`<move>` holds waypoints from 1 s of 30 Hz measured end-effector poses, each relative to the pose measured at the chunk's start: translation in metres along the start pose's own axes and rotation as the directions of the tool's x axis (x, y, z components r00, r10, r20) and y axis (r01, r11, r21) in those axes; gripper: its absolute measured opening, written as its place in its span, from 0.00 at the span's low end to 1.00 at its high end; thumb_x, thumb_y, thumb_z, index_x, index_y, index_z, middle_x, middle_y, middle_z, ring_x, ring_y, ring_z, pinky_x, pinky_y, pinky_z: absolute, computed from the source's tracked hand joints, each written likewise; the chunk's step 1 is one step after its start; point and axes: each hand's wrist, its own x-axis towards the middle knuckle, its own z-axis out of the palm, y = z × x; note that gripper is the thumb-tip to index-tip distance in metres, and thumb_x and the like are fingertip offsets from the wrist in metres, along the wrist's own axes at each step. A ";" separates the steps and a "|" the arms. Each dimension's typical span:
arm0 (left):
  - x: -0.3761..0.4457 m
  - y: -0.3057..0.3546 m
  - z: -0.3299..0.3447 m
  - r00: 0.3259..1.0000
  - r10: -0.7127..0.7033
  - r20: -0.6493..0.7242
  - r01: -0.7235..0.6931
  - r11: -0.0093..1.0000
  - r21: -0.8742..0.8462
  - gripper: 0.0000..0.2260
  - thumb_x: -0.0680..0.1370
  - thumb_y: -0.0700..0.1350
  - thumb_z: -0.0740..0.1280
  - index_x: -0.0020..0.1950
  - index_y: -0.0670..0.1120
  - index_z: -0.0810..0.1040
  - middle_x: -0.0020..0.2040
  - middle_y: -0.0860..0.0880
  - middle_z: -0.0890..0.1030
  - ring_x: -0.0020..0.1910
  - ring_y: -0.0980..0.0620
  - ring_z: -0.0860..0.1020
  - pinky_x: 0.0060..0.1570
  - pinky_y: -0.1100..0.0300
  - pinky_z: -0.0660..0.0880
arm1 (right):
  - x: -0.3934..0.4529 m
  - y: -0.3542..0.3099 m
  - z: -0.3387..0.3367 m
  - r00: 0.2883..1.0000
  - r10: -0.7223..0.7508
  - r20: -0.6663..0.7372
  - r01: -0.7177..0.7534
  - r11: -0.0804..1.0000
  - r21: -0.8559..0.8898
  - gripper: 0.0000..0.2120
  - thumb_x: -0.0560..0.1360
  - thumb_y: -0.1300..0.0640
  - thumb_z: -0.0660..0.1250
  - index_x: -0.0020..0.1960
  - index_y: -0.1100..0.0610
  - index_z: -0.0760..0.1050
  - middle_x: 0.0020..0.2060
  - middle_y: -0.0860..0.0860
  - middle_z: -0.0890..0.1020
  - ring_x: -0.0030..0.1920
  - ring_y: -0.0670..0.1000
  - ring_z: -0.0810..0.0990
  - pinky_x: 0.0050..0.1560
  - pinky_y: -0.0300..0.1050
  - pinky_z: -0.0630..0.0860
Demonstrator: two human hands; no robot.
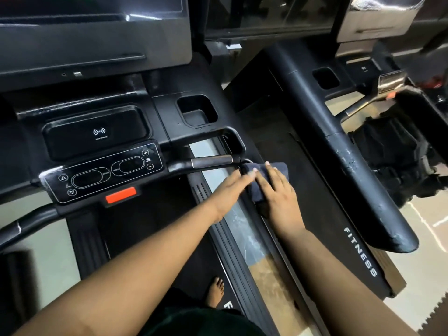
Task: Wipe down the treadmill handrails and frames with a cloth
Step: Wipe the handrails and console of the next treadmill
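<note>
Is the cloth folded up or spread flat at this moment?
Bunched, not spread flat: the dark cloth is wrapped around the handrail end, under the right hand and left hand.

Dim indoor light; glare streaks the console screen [92, 10]; right edge motion-blurred, wide-angle bending at the borders.
</note>
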 end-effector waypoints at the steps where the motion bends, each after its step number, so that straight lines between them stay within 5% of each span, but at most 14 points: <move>1: -0.001 0.002 0.009 1.000 0.016 0.002 -0.016 1.000 0.007 0.09 0.83 0.47 0.69 0.62 0.51 0.77 0.59 0.58 0.83 0.58 0.68 0.80 0.58 0.71 0.73 | -0.002 0.003 0.000 1.000 -0.013 -0.026 0.014 0.999 0.030 0.45 0.68 0.65 0.75 0.81 0.49 0.62 0.81 0.55 0.61 0.78 0.60 0.64 0.67 0.64 0.73; 5: -0.003 -0.001 0.032 0.979 0.087 -0.183 -0.076 0.995 0.068 0.10 0.82 0.41 0.70 0.63 0.47 0.79 0.59 0.50 0.85 0.59 0.56 0.83 0.62 0.57 0.78 | -0.016 0.029 -0.004 0.995 -0.101 0.014 0.095 0.968 0.232 0.47 0.71 0.53 0.78 0.83 0.51 0.57 0.83 0.56 0.53 0.81 0.58 0.57 0.76 0.61 0.63; 7: -0.008 -0.004 0.042 0.951 0.065 -0.302 -0.068 0.998 0.002 0.11 0.83 0.41 0.68 0.64 0.42 0.80 0.59 0.44 0.85 0.61 0.46 0.83 0.65 0.48 0.78 | -0.026 0.041 -0.011 0.997 -0.036 0.071 0.003 0.907 0.421 0.54 0.70 0.36 0.76 0.84 0.52 0.49 0.84 0.54 0.48 0.83 0.51 0.48 0.81 0.46 0.50; 8: -0.011 -0.006 0.046 0.935 0.032 -0.352 -0.059 0.996 -0.066 0.10 0.83 0.41 0.67 0.64 0.41 0.80 0.59 0.42 0.85 0.61 0.43 0.82 0.65 0.47 0.78 | -0.030 0.044 -0.014 0.993 0.054 0.107 -0.105 0.830 0.548 0.56 0.70 0.33 0.74 0.84 0.53 0.46 0.83 0.51 0.49 0.83 0.45 0.48 0.79 0.38 0.49; 10: -0.017 -0.011 0.051 0.914 -0.025 -0.406 -0.069 0.974 -0.216 0.10 0.84 0.39 0.64 0.63 0.41 0.80 0.58 0.39 0.85 0.60 0.41 0.83 0.62 0.47 0.78 | -0.036 0.043 -0.023 0.941 0.230 0.248 -0.332 0.495 0.803 0.50 0.74 0.39 0.73 0.84 0.55 0.50 0.80 0.46 0.62 0.76 0.35 0.63 0.71 0.30 0.63; 12: -0.026 -0.012 0.059 0.900 -0.086 -0.428 -0.062 0.945 -0.320 0.10 0.85 0.41 0.63 0.64 0.43 0.79 0.58 0.41 0.85 0.58 0.44 0.84 0.56 0.51 0.80 | -0.038 0.046 -0.028 0.894 0.244 0.377 -0.433 0.251 0.866 0.33 0.75 0.47 0.76 0.75 0.55 0.69 0.69 0.51 0.79 0.66 0.44 0.79 0.62 0.37 0.76; 15: -0.030 -0.021 0.063 0.911 -0.138 -0.389 -0.023 0.924 -0.381 0.13 0.86 0.51 0.62 0.69 0.48 0.76 0.59 0.46 0.86 0.56 0.49 0.85 0.52 0.55 0.81 | -0.038 0.048 -0.035 0.890 0.275 0.364 -0.437 0.282 0.854 0.19 0.74 0.54 0.78 0.62 0.55 0.77 0.56 0.53 0.86 0.57 0.52 0.85 0.57 0.49 0.81; 18: -0.036 -0.028 0.061 0.960 -0.128 -0.248 0.053 0.956 -0.288 0.19 0.81 0.55 0.68 0.70 0.50 0.75 0.60 0.49 0.86 0.57 0.52 0.85 0.55 0.57 0.80 | -0.030 0.045 -0.047 0.891 0.330 0.312 -0.418 0.325 0.849 0.14 0.75 0.56 0.77 0.58 0.54 0.78 0.50 0.49 0.87 0.52 0.49 0.86 0.51 0.44 0.82; 21: -0.029 -0.037 0.053 0.958 0.048 -0.284 -0.045 0.999 0.015 0.17 0.78 0.48 0.75 0.66 0.48 0.79 0.62 0.49 0.84 0.60 0.53 0.83 0.63 0.54 0.79 | -0.018 0.046 -0.057 0.891 0.373 0.260 -0.443 0.581 0.683 0.11 0.77 0.49 0.75 0.55 0.51 0.77 0.48 0.47 0.86 0.51 0.48 0.85 0.52 0.46 0.81; 24: -0.018 -0.041 0.038 0.879 0.288 -0.380 -0.162 0.929 0.332 0.23 0.75 0.57 0.75 0.66 0.49 0.80 0.66 0.52 0.78 0.67 0.51 0.78 0.69 0.46 0.75 | -0.009 0.041 -0.058 0.862 0.414 0.295 -0.498 0.799 0.336 0.17 0.78 0.40 0.69 0.61 0.49 0.78 0.55 0.50 0.85 0.58 0.55 0.82 0.56 0.49 0.77; 27: -0.018 -0.029 0.033 0.869 0.308 -0.386 -0.230 0.944 0.235 0.15 0.78 0.53 0.72 0.63 0.50 0.80 0.60 0.52 0.84 0.61 0.54 0.82 0.64 0.50 0.78 | -0.005 0.035 -0.059 0.902 0.374 0.216 -0.431 0.785 0.444 0.17 0.78 0.43 0.71 0.62 0.52 0.81 0.58 0.47 0.84 0.67 0.52 0.78 0.60 0.44 0.74; 30: -0.011 -0.030 0.031 0.880 0.242 -0.408 -0.236 0.970 0.066 0.13 0.81 0.50 0.69 0.65 0.49 0.79 0.60 0.51 0.85 0.61 0.54 0.82 0.64 0.54 0.78 | -0.004 0.023 -0.063 0.927 0.335 0.168 -0.337 0.547 0.766 0.07 0.80 0.53 0.71 0.57 0.51 0.81 0.55 0.44 0.85 0.62 0.43 0.81 0.60 0.37 0.76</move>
